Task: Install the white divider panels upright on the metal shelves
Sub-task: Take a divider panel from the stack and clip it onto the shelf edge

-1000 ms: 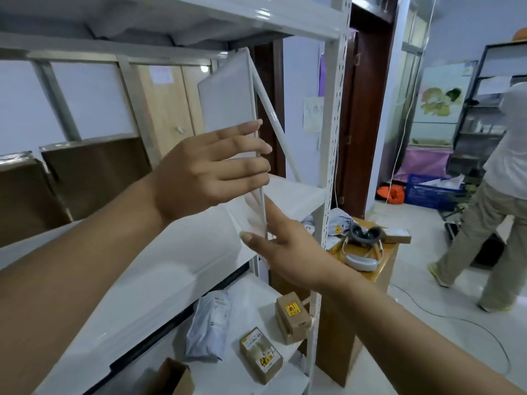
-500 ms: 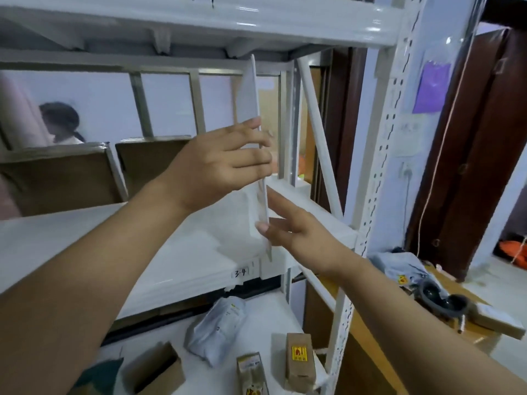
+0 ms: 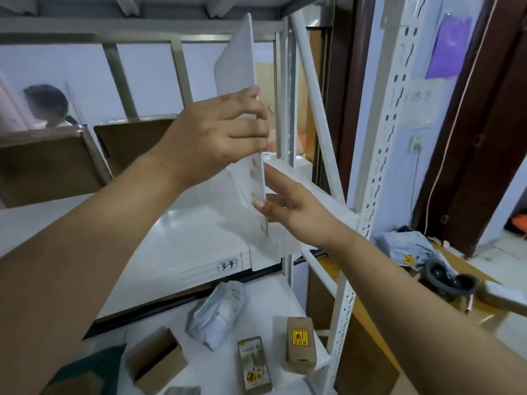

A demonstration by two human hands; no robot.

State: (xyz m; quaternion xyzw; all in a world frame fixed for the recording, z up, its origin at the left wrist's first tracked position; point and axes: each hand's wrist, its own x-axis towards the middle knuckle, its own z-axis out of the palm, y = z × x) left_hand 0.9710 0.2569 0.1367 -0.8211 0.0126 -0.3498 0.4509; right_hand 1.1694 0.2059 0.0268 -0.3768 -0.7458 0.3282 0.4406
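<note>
A thin white divider panel [image 3: 238, 61] stands upright, edge toward me, above the white metal shelf [image 3: 182, 240] labelled "3-4". My left hand [image 3: 216, 135] grips the panel's middle from the left, fingers wrapped over its near edge. My right hand [image 3: 288, 206] presses flat against the panel's lower right side, thumb at the edge. The panel's bottom corner [image 3: 266, 233] sits near the shelf's front right end, close to the white perforated upright [image 3: 379, 155]. Whether the bottom edge touches the shelf I cannot tell.
A diagonal brace [image 3: 316, 109] and back posts stand just right of the panel. Brown cardboard dividers [image 3: 51, 163] line the shelf's back left. The lower shelf holds a grey parcel bag [image 3: 219, 312] and small boxes [image 3: 301, 343]. A person [image 3: 48, 106] is behind the rack; a wooden table [image 3: 456, 283] is at right.
The view has swung left and closer to the rack. Both hands have kept their hold, and the panel has turned more edge-on and come lower toward the shelf's front right end.
</note>
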